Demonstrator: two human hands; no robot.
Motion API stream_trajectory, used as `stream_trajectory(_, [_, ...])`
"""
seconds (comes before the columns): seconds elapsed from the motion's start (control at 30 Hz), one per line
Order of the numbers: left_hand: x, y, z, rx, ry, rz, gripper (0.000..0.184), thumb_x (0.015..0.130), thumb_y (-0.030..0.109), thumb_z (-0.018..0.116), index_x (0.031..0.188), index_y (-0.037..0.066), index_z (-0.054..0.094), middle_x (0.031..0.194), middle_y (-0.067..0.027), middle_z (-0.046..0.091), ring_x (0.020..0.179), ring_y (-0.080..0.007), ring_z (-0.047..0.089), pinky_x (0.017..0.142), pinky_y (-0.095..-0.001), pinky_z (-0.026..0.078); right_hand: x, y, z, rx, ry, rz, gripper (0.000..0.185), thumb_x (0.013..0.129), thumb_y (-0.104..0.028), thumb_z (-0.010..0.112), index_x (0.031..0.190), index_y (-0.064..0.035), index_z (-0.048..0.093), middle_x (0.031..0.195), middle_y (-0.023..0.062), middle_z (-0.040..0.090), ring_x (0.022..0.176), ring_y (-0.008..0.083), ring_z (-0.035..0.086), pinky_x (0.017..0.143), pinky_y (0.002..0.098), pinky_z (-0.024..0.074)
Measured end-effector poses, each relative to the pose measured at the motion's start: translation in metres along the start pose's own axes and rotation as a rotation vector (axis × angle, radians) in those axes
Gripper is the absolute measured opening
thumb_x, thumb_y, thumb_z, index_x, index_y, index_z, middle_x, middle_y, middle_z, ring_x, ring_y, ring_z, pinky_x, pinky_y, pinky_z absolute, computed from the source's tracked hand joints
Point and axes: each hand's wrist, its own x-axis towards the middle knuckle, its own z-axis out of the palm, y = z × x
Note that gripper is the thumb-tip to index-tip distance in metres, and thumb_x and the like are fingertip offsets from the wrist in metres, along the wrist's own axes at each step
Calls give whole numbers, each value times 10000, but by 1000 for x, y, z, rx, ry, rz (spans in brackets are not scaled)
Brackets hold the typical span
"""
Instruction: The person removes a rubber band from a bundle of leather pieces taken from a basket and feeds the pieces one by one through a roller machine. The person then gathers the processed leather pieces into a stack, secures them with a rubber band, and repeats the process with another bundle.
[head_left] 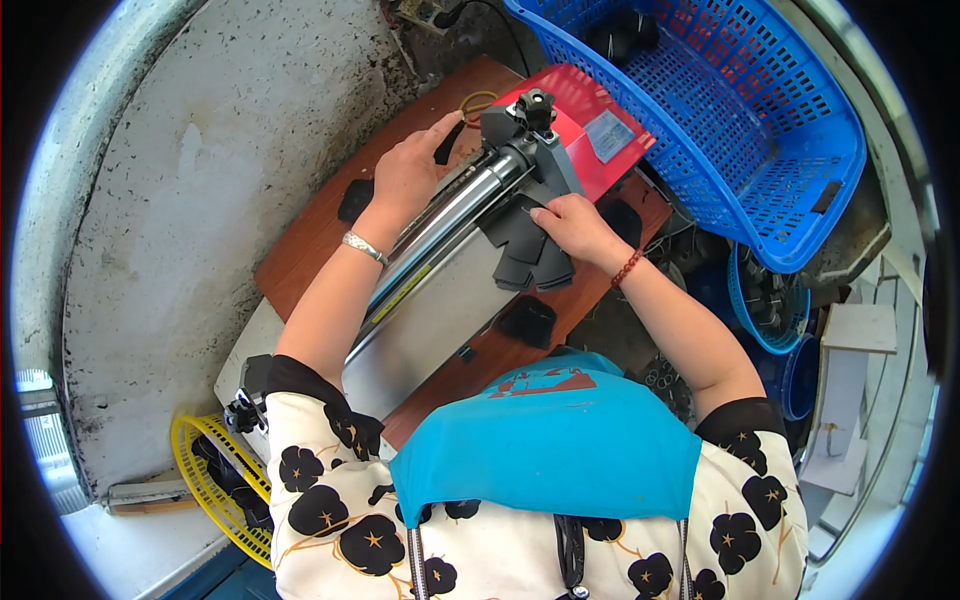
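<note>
A fan of dark flat pieces is lying at the right fingers, overlapping the bare steel plate on the near side of the metal rollers. The right hand is pinching these pieces, its thumb pressing on top; the fingers underneath are remaining hidden from view. The rollers are lying between the right and left fingers. On their far side, the left hand is holding its fingers extended and close together. A small dark piece is showing just beside those fingertips; whether they are gripping it or only touching it, I cannot tell. A black knob is standing to the right of the left fingers, and a red housing is sitting behind it. Nearer the body than the right fingers, a loose dark piece is lying on the tabletop. A large blue basket is standing beyond the right fingers, to the right. Well apart from both hands, a yellow basket is holding dark items at lower left.
</note>
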Motion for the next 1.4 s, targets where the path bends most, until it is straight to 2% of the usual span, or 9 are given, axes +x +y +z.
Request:
stream_trajectory(0.27, [18,-24,24,-325,-683,-306,334,892,125,494,1167,13,647,1094,-152,675,1014,-217,625,932,-327,451,19,-12,12,31,58,27,449,907,-327,569,747,87,635,725,293,601,737,424,623,699,465,493])
stream_trajectory(0.5, [14,-36,33,-236,-348,-440,355,824,9,583,1172,74,602,1046,-137,645,1078,-228,583,960,-330,429,-14,-1,10,143,98,-63,356,866,-295,636,835,59,672,757,243,641,758,390,641,714,424,507])
stream_trajectory(0.6, [13,-33,27,-306,48,-218,541,831,-61,515,1328,152,497,1052,-142,630,1037,-309,602,944,-388,452,-18,-8,4,51,93,-35,351,863,-293,640,837,55,676,772,238,650,769,394,643,729,428,514])
stream_trajectory(0.7, [11,-17,0,-53,-81,-113,595,824,-63,486,1364,187,489,1105,-170,615,1036,-361,596,923,-418,469,-15,-10,3,-79,115,-20,371,870,-307,630,819,58,671,786,247,651,790,403,644,741,448,516])
stream_trajectory(0.83, [8,-28,14,48,-333,14,363,800,-7,506,1074,111,715,1138,-173,619,950,-367,622,877,-425,488,4,-11,15,-149,203,23,402,882,-324,613,778,63,657,794,262,643,819,411,641,751,477,509])
stream_trajectory(1.0, [16,-32,27,-276,-562,-304,296,858,242,573,874,-9,728,893,-238,677,811,-288,656,788,-390,486,3,-28,10,-102,181,40,381,874,-313,622,800,57,677,814,254,656,820,405,645,749,463,513])
stream_trajectory(1.23, [10,-40,33,-198,-211,-347,334,834,112,598,1160,53,636,905,-197,658,811,-327,645,747,-410,485,-17,-3,13,122,131,28,373,866,-316,627,823,50,692,780,244,654,807,389,646,742,454,512])
stream_trajectory(1.33, [11,-25,21,-165,168,21,411,832,-5,520,1184,170,642,975,-160,640,892,-358,629,746,-426,509,-12,-10,9,-35,139,38,383,870,-329,627,818,44,693,782,245,654,801,397,644,738,461,511])
stream_trajectory(1.4, [6,-20,15,-23,44,108,370,836,6,517,1137,158,670,989,-165,637,891,-357,628,755,-432,510,-3,-11,11,-109,163,13,387,872,-337,626,820,41,694,783,245,654,795,401,643,736,466,511])
